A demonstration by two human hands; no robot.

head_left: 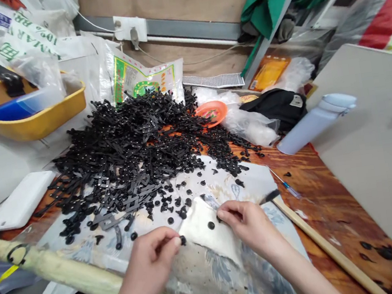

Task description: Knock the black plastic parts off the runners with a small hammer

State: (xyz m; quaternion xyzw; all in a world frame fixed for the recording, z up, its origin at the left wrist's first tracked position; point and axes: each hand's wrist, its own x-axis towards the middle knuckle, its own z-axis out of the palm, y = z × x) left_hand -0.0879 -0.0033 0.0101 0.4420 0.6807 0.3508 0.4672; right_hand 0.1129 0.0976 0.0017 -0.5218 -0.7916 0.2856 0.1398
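My left hand (pixel 153 255) pinches a small round black rubber part (pixel 183 240) between thumb and forefinger, by the left edge of a white cloth (pixel 201 224). Over that cloth's right side, my right hand (pixel 245 220) has thumb and forefinger pressed together on a small dark piece, mostly hidden by the fingers. Between the hands, one round black part (pixel 211 225) lies on the cloth. Beyond them spreads a large heap of black rubber parts (pixel 137 140), long strips and small round pieces mixed, with loose ones scattered toward me.
A white phone (pixel 21 200) lies at left below a yellow bin (pixel 25 125). An orange dish (pixel 212 113) sits at the heap's right. Further right stand a pale blue bottle (pixel 314 123) and a grey panel (pixel 377 141). A wooden stick (pixel 326 245) and a pale pole (pixel 63 270) flank the work area.
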